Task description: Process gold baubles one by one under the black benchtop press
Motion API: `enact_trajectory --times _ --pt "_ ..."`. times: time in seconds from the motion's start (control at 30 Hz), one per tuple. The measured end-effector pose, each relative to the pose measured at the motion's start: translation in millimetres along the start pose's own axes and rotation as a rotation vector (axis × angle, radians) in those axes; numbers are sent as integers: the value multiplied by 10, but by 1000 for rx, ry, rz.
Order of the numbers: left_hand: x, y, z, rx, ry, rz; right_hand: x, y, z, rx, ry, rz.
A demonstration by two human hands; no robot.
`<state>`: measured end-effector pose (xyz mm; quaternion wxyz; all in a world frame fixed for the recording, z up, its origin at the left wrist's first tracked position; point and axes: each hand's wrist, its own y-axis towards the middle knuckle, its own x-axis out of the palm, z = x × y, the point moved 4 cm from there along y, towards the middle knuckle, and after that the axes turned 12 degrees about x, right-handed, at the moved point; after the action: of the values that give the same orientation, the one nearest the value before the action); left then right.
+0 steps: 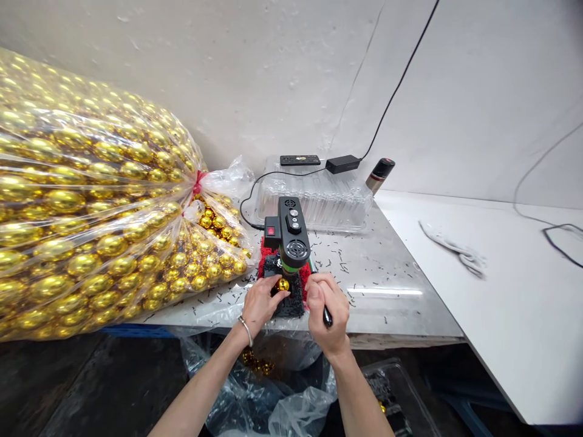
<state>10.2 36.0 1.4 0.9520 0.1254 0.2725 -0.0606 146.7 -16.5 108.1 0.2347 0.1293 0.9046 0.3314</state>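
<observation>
A small shiny gold ball (pixel 283 284) is pinched between the thumb and fingers of my left hand (pixel 261 301). It sits under the head of a black bench machine (pixel 294 233) with round vents, buttons and a red switch. My right hand (pixel 328 309) is wrapped round the black-ended lever (pixel 327 317) on the machine's right side. Beneath the machine lies a red mat (pixel 305 273), and black scraps cover the machine's base (pixel 289 308). The point where the machine meets the ball is partly hidden.
Large clear bags of gold balls (pixel 109 243) fill the left. Behind the machine are plastic trays (pixel 314 203) with a power adapter (pixel 342 164) on top, and a spray can (pixel 380 175). Black bits litter the metal table (pixel 392 315). An open plastic bag (pixel 255 394) hangs below the edge.
</observation>
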Motion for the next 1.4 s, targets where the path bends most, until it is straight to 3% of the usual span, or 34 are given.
enact_trajectory --times 0.2,0.43,0.77,0.93,1.1,1.23,1.33,1.4 --pt "28 19 -13 -35 -87 22 23 -59 47 -3 -2 -2" --pt "18 25 -8 -3 -104 9 125 -264 269 -81 -15 -12" --pt "37 32 -25 -18 -81 -16 264 -403 498 -136 16 130" --pt "31 15 -57 -31 -129 1 308 -462 564 -188 -55 76" --pt "59 29 -65 -37 -132 -2 213 -347 410 -192 -45 68" --pt "5 13 -30 -28 -220 72 31 -19 92 -45 21 61" --pt "-118 -209 -32 -65 -318 173 -42 165 -69 42 30 38" --pt "-125 -494 -94 -180 -414 146 -41 187 -97 43 30 33"
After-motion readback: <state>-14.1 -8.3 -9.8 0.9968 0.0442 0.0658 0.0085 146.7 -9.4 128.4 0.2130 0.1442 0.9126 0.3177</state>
